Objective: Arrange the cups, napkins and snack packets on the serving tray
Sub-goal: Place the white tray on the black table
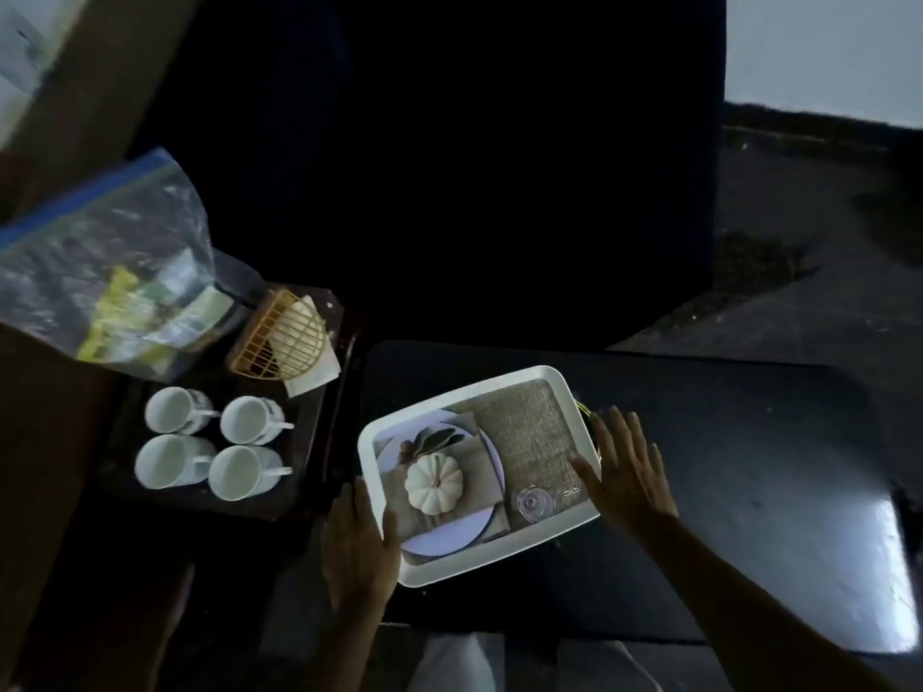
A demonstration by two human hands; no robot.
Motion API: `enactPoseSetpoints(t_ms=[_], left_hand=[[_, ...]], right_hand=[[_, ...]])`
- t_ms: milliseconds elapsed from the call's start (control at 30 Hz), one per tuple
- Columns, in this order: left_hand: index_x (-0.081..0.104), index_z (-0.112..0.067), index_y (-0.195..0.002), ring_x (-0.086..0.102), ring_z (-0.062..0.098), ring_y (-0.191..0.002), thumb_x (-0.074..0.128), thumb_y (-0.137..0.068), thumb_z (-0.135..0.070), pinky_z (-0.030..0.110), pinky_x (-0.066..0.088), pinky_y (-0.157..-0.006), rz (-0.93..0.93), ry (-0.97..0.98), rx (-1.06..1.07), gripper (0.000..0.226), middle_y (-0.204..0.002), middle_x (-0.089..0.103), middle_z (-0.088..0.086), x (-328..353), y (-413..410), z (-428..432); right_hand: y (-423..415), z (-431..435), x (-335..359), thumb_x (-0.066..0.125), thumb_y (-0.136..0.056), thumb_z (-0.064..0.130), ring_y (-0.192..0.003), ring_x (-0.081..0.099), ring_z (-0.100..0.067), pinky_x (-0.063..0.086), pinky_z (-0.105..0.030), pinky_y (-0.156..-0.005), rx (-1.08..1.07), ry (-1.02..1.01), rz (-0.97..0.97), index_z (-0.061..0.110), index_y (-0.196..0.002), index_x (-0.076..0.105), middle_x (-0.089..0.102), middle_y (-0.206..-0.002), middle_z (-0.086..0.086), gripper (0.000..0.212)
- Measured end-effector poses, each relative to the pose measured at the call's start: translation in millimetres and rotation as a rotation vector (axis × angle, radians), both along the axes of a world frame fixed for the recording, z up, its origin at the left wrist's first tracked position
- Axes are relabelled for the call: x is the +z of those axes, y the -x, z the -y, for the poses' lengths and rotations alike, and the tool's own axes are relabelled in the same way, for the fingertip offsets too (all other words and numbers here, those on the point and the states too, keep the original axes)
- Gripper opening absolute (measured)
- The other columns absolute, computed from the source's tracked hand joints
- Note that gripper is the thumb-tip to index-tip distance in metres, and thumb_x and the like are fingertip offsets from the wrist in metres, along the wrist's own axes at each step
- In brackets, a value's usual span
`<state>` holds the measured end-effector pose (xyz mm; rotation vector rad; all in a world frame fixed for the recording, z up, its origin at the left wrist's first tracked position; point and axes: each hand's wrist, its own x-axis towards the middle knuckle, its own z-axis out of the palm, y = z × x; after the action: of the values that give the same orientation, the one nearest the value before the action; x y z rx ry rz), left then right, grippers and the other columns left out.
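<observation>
A white serving tray (504, 384) with a printed pumpkin-and-plate picture lies on a black table. My left hand (357, 536) grips its near-left rim, thumb over the edge. My right hand (627, 467) rests with spread fingers against the tray's right rim. Several white cups (175, 411) stand in a square on a dark tray to the left. Behind them, white napkins (314, 377) sit in an orange wire holder (282, 342). A clear zip bag (115, 277) with yellow-green snack packets leans at the far left.
The black table (724, 467) stretches right of the tray, with a glossy glare patch near its right edge. The dark tray (299, 437) with the cups sits on a lower brown surface. A dark chair back rises behind.
</observation>
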<state>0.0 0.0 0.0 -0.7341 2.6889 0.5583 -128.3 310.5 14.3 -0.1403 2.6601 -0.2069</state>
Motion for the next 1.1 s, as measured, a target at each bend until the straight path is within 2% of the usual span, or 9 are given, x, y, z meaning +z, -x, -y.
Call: enactPoseSetpoints(t_ms=[67, 133, 267, 333, 467, 633, 767, 933, 1100], left_hand=[[0.046, -0.003, -0.147, 0.05, 0.041, -0.135, 0.047, -0.101, -0.04, 0.05, 0.044, -0.107, 0.073, -0.09, 0.154, 0.059, -0.149, 0.049, 0.024, -10.0, 3.8, 6.1], [0.04, -0.006, -0.151, 0.042, 0.038, -0.142, 0.052, -0.102, -0.031, 0.048, 0.037, -0.112, 0.102, -0.129, 0.212, 0.057, -0.155, 0.043, 0.02, -19.4, 6.8, 11.1], [0.039, -0.002, -0.15, 0.044, 0.039, -0.14, 0.051, -0.102, -0.021, 0.049, 0.037, -0.114, 0.086, -0.24, 0.218, 0.053, -0.151, 0.047, 0.023, -31.3, 16.3, 13.3], [0.043, 0.001, -0.147, 0.049, 0.042, -0.134, 0.052, -0.101, -0.015, 0.049, 0.04, -0.11, 0.068, -0.234, 0.247, 0.049, -0.144, 0.052, 0.027, -37.8, 21.2, 15.6], [0.055, 0.005, -0.136, 0.054, 0.046, -0.127, 0.05, -0.099, -0.004, 0.05, 0.041, -0.104, 0.046, -0.221, 0.358, 0.038, -0.134, 0.06, 0.03, -49.5, 25.2, 18.6], [0.065, 0.006, -0.122, 0.061, 0.048, -0.115, 0.051, -0.098, -0.003, 0.049, 0.044, -0.098, 0.117, -0.188, 0.5, 0.029, -0.12, 0.068, 0.03, -66.4, 22.5, 28.1], [0.069, 0.005, -0.114, 0.066, 0.05, -0.106, 0.057, -0.094, 0.0, 0.05, 0.047, -0.094, 0.092, -0.123, 0.431, 0.023, -0.108, 0.072, 0.031, -67.8, 20.4, 29.0], [0.072, 0.003, -0.109, 0.067, 0.05, -0.101, 0.061, -0.091, 0.001, 0.052, 0.05, -0.088, 0.05, -0.044, 0.371, 0.021, -0.104, 0.074, 0.029, -60.5, 20.3, 17.3], [0.072, -0.001, -0.112, 0.068, 0.048, -0.097, 0.056, -0.095, -0.002, 0.05, 0.052, -0.086, -0.014, -0.085, 0.326, 0.023, -0.102, 0.074, 0.027, -48.1, 34.7, -26.5]], right_hand=[[7.2, 1.6, -13.3, 0.014, -0.089, 0.072, -0.152, 0.006, -0.029, 0.023, -0.057, -0.117, -0.035, 0.023, 0.073, 0.023, -0.156, 0.013, 0.011, -0.164, -0.009, 0.083], [13.5, 1.3, -26.2, 0.027, -0.093, 0.066, -0.15, 0.013, -0.033, 0.029, -0.058, -0.115, -0.057, 0.04, 0.102, 0.022, -0.156, 0.015, 0.015, -0.163, -0.012, 0.078], [25.0, 2.8, -46.5, 0.051, -0.097, 0.042, -0.138, 0.033, -0.036, 0.038, -0.054, -0.105, -0.197, 0.184, 0.122, 0.018, -0.153, 0.025, 0.034, -0.152, -0.014, 0.066], [30.0, 3.4, -54.4, 0.051, -0.098, 0.037, -0.13, 0.04, -0.032, 0.038, -0.047, -0.102, -0.253, 0.243, 0.13, 0.018, -0.15, 0.031, 0.044, -0.143, -0.012, 0.059], [38.8, 2.7, -69.4, 0.045, -0.101, 0.032, -0.125, 0.043, -0.032, 0.035, -0.041, -0.1, -0.324, 0.236, 0.106, 0.013, -0.14, 0.046, 0.05, -0.134, -0.014, 0.043], [50.9, -3.6, -87.5, 0.043, -0.101, 0.014, -0.093, 0.052, -0.022, 0.035, -0.028, -0.076, -0.447, 0.292, 0.086, 0.004, -0.112, 0.062, 0.06, -0.108, -0.017, 0.024], [56.9, -13.6, -90.6, 0.047, -0.097, 0.004, -0.089, 0.057, -0.021, 0.038, -0.026, -0.07, -0.476, 0.318, 0.102, 0.007, -0.105, 0.067, 0.062, -0.1, -0.009, 0.023], [46.9, -39.2, -78.8, 0.053, -0.092, 0.0, -0.09, 0.063, -0.023, 0.043, -0.026, -0.071, -0.486, 0.327, 0.093, 0.006, -0.111, 0.07, 0.069, -0.106, -0.011, 0.025], [26.4, -100.1, -58.9, 0.053, -0.092, 0.001, -0.087, 0.065, -0.024, 0.054, -0.035, -0.076, -0.575, 0.325, 0.085, 0.007, -0.105, 0.071, 0.07, -0.098, -0.009, 0.023]])
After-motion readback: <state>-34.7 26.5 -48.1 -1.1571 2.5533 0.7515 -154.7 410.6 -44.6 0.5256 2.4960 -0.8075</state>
